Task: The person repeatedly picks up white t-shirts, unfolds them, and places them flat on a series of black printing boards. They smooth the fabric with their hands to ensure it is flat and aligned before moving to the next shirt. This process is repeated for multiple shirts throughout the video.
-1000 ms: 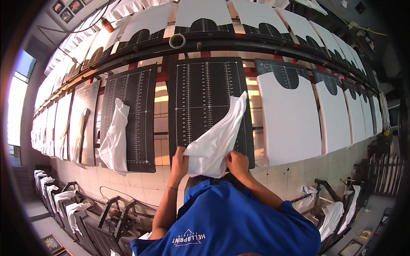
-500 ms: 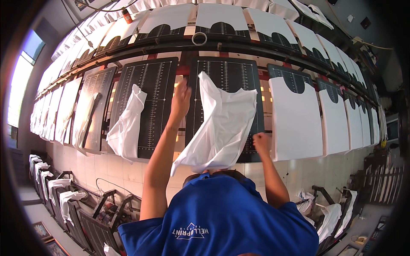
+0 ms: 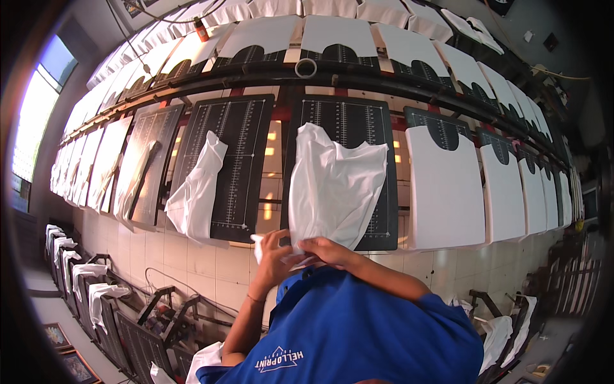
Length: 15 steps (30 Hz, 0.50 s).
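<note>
A crumpled white cloth piece (image 3: 332,192) lies on a black board (image 3: 378,118) printed with white scale lines, straight ahead of me. Close to my body, my left hand (image 3: 275,259) is closed on the near left edge of the cloth, and a small flap sticks out past its fingers. My right hand (image 3: 327,251) is beside it, thumb and fingers pinching the same near edge. The far end of the cloth rests loose on the board. Part of the near edge is hidden by my hands.
Left of it, another black board (image 3: 240,147) bears a bunched white cloth (image 3: 203,189). To the right, a white cloth panel (image 3: 446,192) lies flat on its board. A tape roll (image 3: 306,68) sits on the dark rail (image 3: 256,75) behind, with more covered boards beyond.
Both hands have come in from the board's sides to the cloth's near edge and taken hold of it. The cloth's near left corner has been drawn inward.
</note>
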Each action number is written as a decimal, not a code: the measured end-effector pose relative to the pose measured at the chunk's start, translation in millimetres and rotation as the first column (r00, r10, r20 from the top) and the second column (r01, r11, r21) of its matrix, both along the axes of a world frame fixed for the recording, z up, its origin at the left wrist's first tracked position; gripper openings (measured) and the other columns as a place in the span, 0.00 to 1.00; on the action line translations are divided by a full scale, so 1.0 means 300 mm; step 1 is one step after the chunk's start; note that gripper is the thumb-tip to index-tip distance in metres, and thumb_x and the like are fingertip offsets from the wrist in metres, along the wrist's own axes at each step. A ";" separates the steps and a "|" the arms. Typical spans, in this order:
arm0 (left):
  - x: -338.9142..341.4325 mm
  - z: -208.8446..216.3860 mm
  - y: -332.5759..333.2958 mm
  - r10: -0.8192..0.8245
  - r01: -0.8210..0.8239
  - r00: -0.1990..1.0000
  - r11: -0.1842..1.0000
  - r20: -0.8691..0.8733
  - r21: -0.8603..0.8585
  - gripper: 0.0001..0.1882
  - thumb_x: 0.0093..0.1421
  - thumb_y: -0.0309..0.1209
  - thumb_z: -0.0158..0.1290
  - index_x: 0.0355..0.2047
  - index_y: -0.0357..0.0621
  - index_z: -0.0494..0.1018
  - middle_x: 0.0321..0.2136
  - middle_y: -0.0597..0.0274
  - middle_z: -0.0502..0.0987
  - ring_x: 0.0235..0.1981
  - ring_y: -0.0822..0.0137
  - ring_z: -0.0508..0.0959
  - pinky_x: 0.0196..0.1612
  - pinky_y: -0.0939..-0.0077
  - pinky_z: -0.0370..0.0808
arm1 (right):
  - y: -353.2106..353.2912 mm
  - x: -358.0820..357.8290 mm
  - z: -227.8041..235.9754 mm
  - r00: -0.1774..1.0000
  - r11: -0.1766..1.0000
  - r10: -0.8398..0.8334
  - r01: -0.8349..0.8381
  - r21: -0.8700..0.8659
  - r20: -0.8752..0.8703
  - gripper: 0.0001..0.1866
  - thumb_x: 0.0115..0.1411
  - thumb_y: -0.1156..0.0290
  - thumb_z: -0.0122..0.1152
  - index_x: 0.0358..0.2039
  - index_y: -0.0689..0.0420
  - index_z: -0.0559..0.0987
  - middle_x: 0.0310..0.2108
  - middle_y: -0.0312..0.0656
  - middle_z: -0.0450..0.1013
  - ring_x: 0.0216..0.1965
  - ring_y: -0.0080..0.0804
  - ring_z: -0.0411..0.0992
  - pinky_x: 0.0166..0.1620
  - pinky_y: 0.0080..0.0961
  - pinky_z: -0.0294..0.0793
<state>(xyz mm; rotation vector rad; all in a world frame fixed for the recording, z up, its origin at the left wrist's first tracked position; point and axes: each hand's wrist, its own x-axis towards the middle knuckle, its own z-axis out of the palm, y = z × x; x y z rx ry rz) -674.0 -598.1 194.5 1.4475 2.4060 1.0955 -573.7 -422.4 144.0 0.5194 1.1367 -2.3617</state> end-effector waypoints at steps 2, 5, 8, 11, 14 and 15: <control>0.057 0.031 0.085 0.010 -0.070 0.978 0.956 0.207 0.284 0.21 0.48 0.33 0.69 0.41 0.39 0.78 0.56 0.48 0.69 0.60 0.44 0.64 0.60 0.56 0.64 | 0.027 -0.048 0.040 0.948 0.971 -0.233 0.237 -0.006 -0.215 0.17 0.69 0.58 0.54 0.45 0.61 0.78 0.38 0.38 0.78 0.37 0.22 0.76 0.43 0.21 0.75; 0.081 -0.162 0.188 0.160 -0.308 0.820 0.932 0.550 0.189 0.30 0.53 0.30 0.67 0.56 0.44 0.69 0.55 0.45 0.71 0.59 0.51 0.69 0.60 0.61 0.66 | 0.157 -0.100 0.345 0.838 0.915 -0.396 0.329 -0.232 -0.374 0.15 0.69 0.62 0.54 0.44 0.61 0.78 0.38 0.37 0.78 0.38 0.22 0.76 0.45 0.22 0.75; -0.009 -0.217 0.298 0.084 -0.119 0.905 0.991 0.416 0.059 0.16 0.57 0.29 0.61 0.43 0.34 0.74 0.34 0.46 0.80 0.39 0.51 0.81 0.45 0.60 0.76 | 0.423 -0.131 0.480 0.618 0.847 -0.457 0.522 -0.101 -0.640 0.18 0.71 0.59 0.48 0.48 0.60 0.76 0.44 0.39 0.77 0.45 0.27 0.76 0.51 0.28 0.75; -0.390 -0.328 0.331 0.282 -0.277 0.959 0.910 -0.031 -0.308 0.06 0.52 0.22 0.54 0.31 0.36 0.76 0.25 0.43 0.78 0.29 0.45 0.80 0.34 0.55 0.77 | 0.782 -0.203 0.644 0.519 0.678 -0.461 0.730 0.092 -0.720 0.19 0.72 0.59 0.43 0.49 0.59 0.76 0.45 0.39 0.77 0.46 0.28 0.77 0.50 0.32 0.77; -0.712 0.006 0.524 0.373 -0.315 0.926 0.855 -0.066 0.413 0.08 0.50 0.21 0.54 0.32 0.35 0.77 0.29 0.42 0.78 0.33 0.44 0.79 0.38 0.56 0.75 | 1.199 -0.195 0.690 0.613 0.426 -0.612 0.788 0.444 -0.500 0.17 0.67 0.61 0.48 0.45 0.60 0.78 0.41 0.42 0.77 0.38 0.32 0.77 0.39 0.29 0.80; -0.851 0.140 0.515 0.475 -0.284 0.842 0.792 -0.254 0.541 0.11 0.51 0.21 0.54 0.36 0.34 0.77 0.30 0.43 0.78 0.33 0.44 0.79 0.39 0.57 0.75 | 1.264 -0.237 0.723 0.586 0.306 -0.599 0.798 0.520 -0.546 0.17 0.67 0.60 0.50 0.46 0.59 0.78 0.40 0.41 0.77 0.36 0.32 0.77 0.39 0.29 0.79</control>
